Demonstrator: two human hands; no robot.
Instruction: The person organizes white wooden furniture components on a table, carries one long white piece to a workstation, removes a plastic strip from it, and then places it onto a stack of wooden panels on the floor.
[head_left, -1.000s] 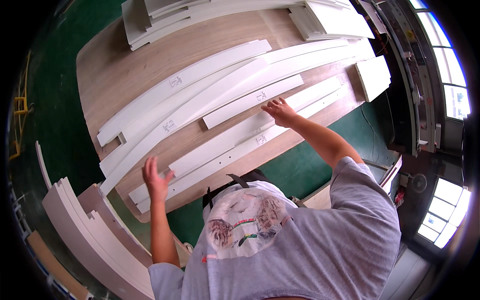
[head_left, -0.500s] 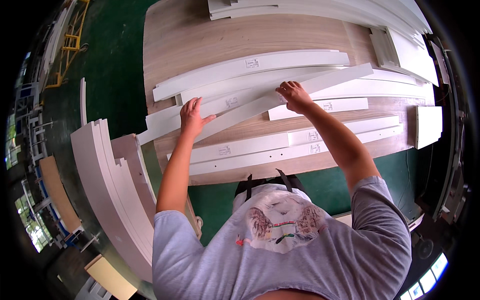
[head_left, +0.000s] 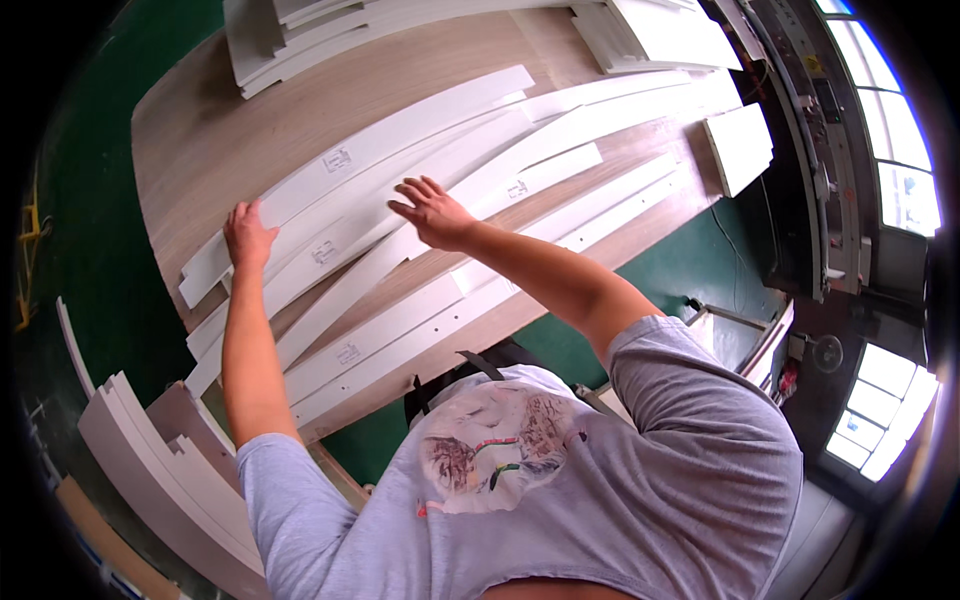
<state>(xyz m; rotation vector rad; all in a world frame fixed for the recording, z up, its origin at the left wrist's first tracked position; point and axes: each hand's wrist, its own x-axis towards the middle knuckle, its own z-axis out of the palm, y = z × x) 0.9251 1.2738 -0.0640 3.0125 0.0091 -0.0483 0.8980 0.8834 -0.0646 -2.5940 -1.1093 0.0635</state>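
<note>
Several long white curved panels [head_left: 420,190] lie side by side on a wooden worktable [head_left: 230,120]. My left hand [head_left: 247,233] rests flat on the left end of one panel, fingers spread. My right hand [head_left: 430,212] lies palm down on the middle of another panel, fingers apart. Neither hand grips anything. A small label [head_left: 337,159] is stuck on the top panel.
More white panels are stacked at the table's far edge [head_left: 300,30] and far right [head_left: 740,145]. Curved white pieces lean on the green floor at lower left [head_left: 150,450]. A machine and bright windows stand on the right [head_left: 830,180].
My view has swung, so the table now slants. Both hands have shifted along the panels; the left now sits at a panel's left end, the right at mid-length.
</note>
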